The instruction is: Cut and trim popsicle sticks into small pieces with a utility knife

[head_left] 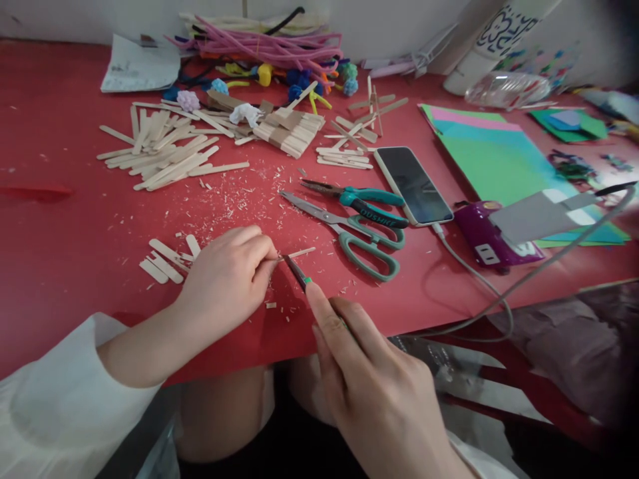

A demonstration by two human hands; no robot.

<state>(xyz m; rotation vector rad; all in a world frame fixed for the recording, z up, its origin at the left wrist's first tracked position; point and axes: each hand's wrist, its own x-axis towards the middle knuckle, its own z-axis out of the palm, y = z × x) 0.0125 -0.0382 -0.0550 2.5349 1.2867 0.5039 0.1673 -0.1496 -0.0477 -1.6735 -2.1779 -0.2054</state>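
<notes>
My left hand (227,279) rests on the red table (60,233) with its fingers pinched on a thin wooden stick (301,253) that lies flat and points right. My right hand (369,379) grips a small craft knife (298,271), index finger stretched along its back. The blade tip meets the stick just beside my left fingertips. Wood shavings (234,199) are scattered around both hands. Several short cut stick pieces (167,259) lie just left of my left hand.
Green-handled scissors (359,236) and pliers (359,197) lie right of the hands, beside a phone (413,185) on a cable. A pile of craft sticks (164,153), pipe cleaners (264,46) and pompoms sit at the back; coloured paper (494,159) lies at right.
</notes>
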